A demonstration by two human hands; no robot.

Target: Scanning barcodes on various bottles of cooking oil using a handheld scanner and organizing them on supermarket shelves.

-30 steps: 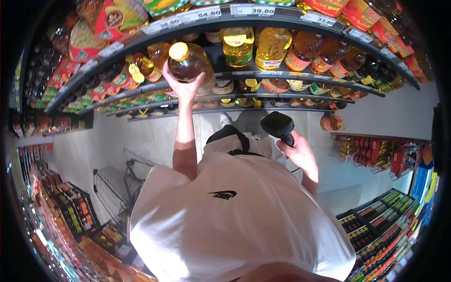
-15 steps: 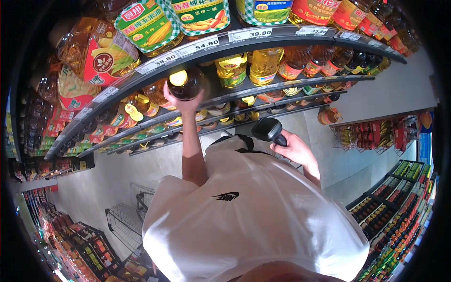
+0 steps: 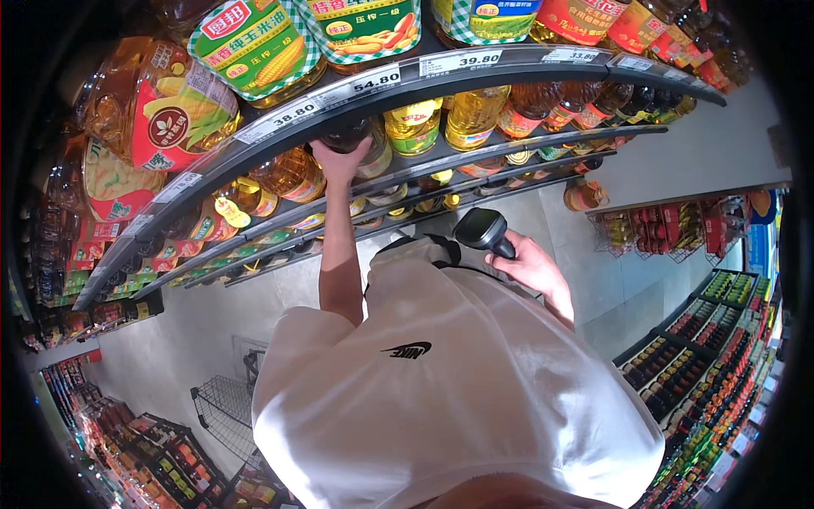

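My left hand [image 3: 341,161] is reaching under the front edge of the upper shelf, its fingers spread round a dark oil bottle [image 3: 349,134]. The shelf lip hides the top of that bottle. Beside it on the same shelf stand a yellow oil bottle [image 3: 413,125] to the right and an amber oil bottle [image 3: 288,174] to the left. In my right hand [image 3: 532,267] is a black handheld scanner [image 3: 481,229], gripped by its handle in front of my body, apart from the shelves.
Large oil bottles [image 3: 254,51] line the upper shelf above a curved price rail [image 3: 441,64]. More bottles fill the lower shelves. A wire cart [image 3: 222,407] stands at lower left. Packets hang on a rack [image 3: 661,225] to the right, and a lone bottle [image 3: 585,195] stands near it.
My left hand has pushed the dark bottle deeper under the shelf edge, so its top is now covered. My right hand holds the scanner in nearly the same place.
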